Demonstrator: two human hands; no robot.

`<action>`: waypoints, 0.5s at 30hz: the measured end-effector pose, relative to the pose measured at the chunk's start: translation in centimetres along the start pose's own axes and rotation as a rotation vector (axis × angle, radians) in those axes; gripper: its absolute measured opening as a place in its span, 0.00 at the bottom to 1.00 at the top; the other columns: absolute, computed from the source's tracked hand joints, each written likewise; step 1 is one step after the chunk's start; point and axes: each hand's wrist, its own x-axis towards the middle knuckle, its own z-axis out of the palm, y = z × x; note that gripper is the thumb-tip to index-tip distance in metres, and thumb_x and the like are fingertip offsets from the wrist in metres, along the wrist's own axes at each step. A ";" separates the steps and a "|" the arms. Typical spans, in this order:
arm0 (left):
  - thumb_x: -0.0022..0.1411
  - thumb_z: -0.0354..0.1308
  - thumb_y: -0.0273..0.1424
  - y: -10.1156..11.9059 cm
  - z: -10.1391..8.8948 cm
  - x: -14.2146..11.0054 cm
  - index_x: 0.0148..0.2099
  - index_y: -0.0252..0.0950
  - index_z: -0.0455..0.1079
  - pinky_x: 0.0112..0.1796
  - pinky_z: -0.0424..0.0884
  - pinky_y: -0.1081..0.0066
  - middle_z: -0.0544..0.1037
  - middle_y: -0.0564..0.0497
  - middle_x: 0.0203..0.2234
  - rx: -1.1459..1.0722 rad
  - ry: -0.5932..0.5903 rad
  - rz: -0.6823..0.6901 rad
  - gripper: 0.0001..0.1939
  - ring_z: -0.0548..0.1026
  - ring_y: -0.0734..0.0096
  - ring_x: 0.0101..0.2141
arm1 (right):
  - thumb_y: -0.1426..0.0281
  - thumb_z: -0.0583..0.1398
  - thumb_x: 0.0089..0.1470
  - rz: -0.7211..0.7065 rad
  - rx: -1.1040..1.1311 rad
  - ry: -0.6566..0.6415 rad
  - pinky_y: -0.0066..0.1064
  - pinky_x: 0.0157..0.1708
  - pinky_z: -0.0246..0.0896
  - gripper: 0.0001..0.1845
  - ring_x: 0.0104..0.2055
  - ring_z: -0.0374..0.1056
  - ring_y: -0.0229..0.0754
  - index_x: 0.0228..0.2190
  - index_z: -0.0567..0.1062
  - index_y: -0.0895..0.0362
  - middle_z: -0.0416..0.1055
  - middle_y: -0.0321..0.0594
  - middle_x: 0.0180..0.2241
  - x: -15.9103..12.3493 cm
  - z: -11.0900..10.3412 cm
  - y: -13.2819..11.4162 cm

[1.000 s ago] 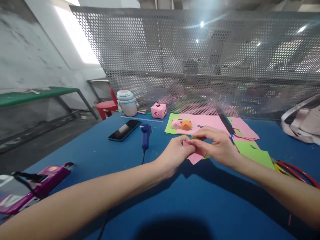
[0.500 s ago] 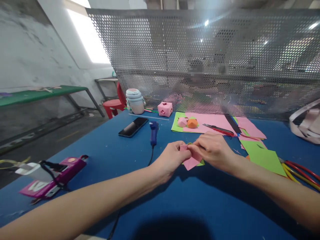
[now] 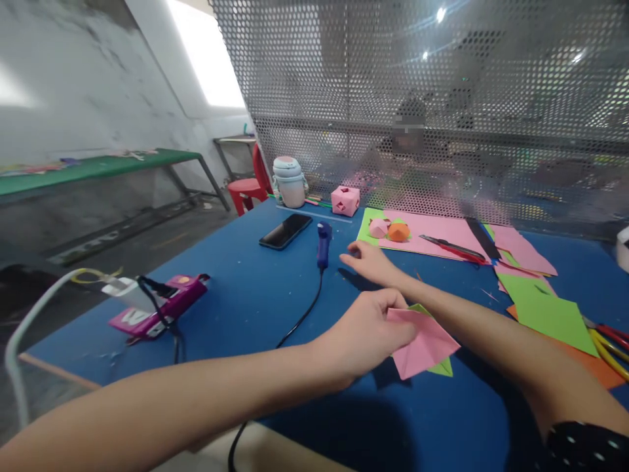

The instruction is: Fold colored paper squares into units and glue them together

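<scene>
Low over the table, my left hand (image 3: 371,331) is closed on a folded pink and green paper piece (image 3: 425,347), pinching its left side between thumb and fingers. My right hand (image 3: 371,262) is stretched out beyond it with the forearm crossing behind the paper. Its fingers are apart and hold nothing. To the left of those fingertips, a short distance away, a blue glue gun (image 3: 323,246) lies on the table with its black cord trailing toward me.
Left of the glue gun lies a phone (image 3: 285,231); a purple power strip (image 3: 162,307) is nearer me. A pink paper cube (image 3: 345,200), a jar-shaped cup (image 3: 289,183) and a utility knife (image 3: 455,249) are farther back. Green sheets (image 3: 555,314) and scissors (image 3: 609,347) lie right.
My right hand has let go of the paper piece and moved left toward the glue gun. The left hand keeps the paper, now nearer me. The view has shifted left.
</scene>
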 end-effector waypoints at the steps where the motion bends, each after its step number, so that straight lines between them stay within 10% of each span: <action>1: 0.46 0.55 0.24 0.1 0.2 -0.2 0.25 0.35 0.60 0.22 0.53 0.77 0.63 0.57 0.17 0.000 -0.011 0.006 0.05 0.62 0.78 0.21 | 0.58 0.58 0.52 0.016 -0.013 0.007 0.33 0.39 0.61 0.21 0.39 0.68 0.42 0.40 0.71 0.62 0.73 0.47 0.39 0.7 1.4 -0.4; 7: 0.47 0.55 0.24 0.7 0.8 -1.4 0.27 0.35 0.65 0.21 0.55 0.77 0.68 0.55 0.20 0.026 -0.015 -0.009 0.03 0.63 0.78 0.21 | 0.50 0.57 0.49 0.126 -0.072 0.060 0.48 0.45 0.57 0.31 0.48 0.65 0.61 0.41 0.68 0.66 0.69 0.61 0.45 4.2 5.6 -3.1; 15: 0.49 0.59 0.27 1.0 0.0 -2.4 0.28 0.35 0.70 0.23 0.62 0.76 0.74 0.53 0.21 0.175 0.087 -0.001 0.01 0.69 0.73 0.22 | 0.61 0.56 0.51 0.211 -0.020 0.082 0.38 0.40 0.63 0.18 0.43 0.70 0.52 0.41 0.68 0.61 0.73 0.50 0.42 3.0 3.5 -2.0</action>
